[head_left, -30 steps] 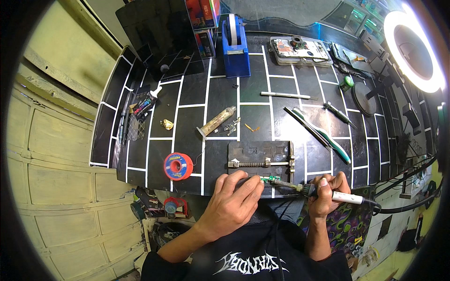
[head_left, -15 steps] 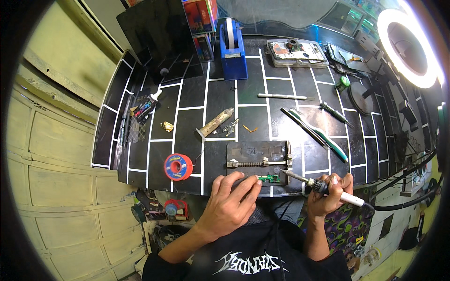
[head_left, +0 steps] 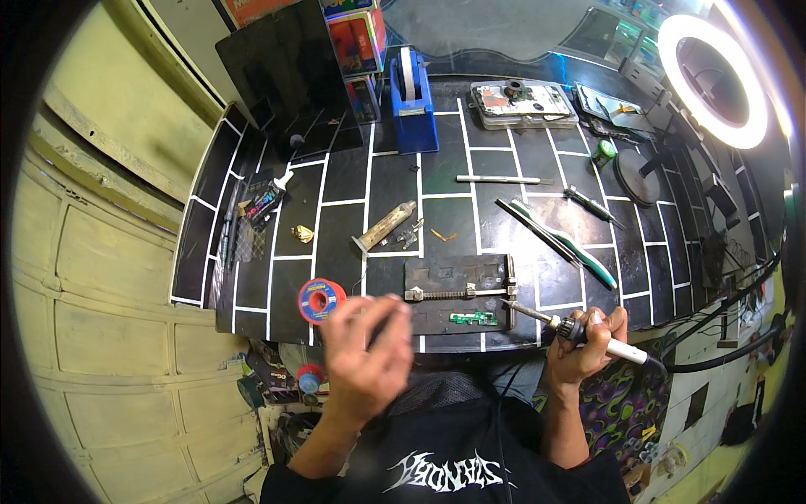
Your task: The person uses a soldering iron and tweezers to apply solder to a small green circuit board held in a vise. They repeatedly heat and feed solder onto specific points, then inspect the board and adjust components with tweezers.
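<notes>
My left hand [head_left: 365, 357] is raised over the near table edge, just right of a red solder spool [head_left: 321, 300]. Its fingers look apart with nothing seen in them, though their tips are blurred. In my right hand [head_left: 583, 353] is a soldering iron [head_left: 571, 328], gripped at its dark collar and white handle. The iron's tip points left, to the right end of a black board holder [head_left: 432, 317]. A small green circuit board [head_left: 474, 318] lies on the holder's near part, below its spring-loaded metal clamp bar [head_left: 445, 294].
Beyond the holder lie a cylindrical tube [head_left: 386, 227], small metal scraps [head_left: 410, 233], a toothbrush [head_left: 571, 248] beside tweezers, and a screwdriver [head_left: 593, 207]. Farther back stand a blue tape dispenser [head_left: 416, 122] and an opened phone on a clear case [head_left: 525, 105]. A ring light [head_left: 672, 50] shines at right.
My left hand has lifted off the circuit board and moved left toward the solder spool. The board stays on the holder; my right hand keeps the iron in nearly the same place.
</notes>
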### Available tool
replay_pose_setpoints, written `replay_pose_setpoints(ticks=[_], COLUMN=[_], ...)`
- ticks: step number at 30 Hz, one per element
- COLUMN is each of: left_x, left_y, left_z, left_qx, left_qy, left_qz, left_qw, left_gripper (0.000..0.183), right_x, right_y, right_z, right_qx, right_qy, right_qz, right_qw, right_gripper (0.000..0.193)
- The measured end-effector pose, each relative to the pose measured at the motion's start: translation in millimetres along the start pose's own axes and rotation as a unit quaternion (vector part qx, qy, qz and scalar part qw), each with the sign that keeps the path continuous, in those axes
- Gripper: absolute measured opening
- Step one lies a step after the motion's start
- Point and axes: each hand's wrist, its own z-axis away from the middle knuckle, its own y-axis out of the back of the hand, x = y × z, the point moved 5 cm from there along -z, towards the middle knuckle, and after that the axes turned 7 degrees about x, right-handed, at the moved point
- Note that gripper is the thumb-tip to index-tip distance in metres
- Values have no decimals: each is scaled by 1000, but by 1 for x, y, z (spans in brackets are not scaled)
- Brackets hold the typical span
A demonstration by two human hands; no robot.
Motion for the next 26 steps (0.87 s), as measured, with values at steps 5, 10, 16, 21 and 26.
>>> replay_pose_setpoints(ticks=[5, 10, 16, 21, 26], left_x=[-32, -44, -42, -44, -44], left_y=[8, 9, 14, 13, 21], left_z=[-8, 0, -4, -5, -2], left_qx=[34, 28, 15, 11, 17], left_qy=[130, 166, 138, 133, 216], left_qz=[-125, -120, -120, -112, 101], left_qw=[983, 978, 983, 985, 971], left_gripper=[45, 31, 13, 16, 22], right_x=[-8, -11, -12, -11, -10], right_y=[4, 8, 14, 15, 13], right_z=[-2, -2, 0, 0, 1], right_qx=[12, -6, 10, 8, -5], right_qy=[2, -24, -31, -32, -41], right_qz=[-10, -37, -15, -1, -6], right_qw=[1000, 999, 999, 999, 999], right_gripper=[25, 24, 21, 21, 22])
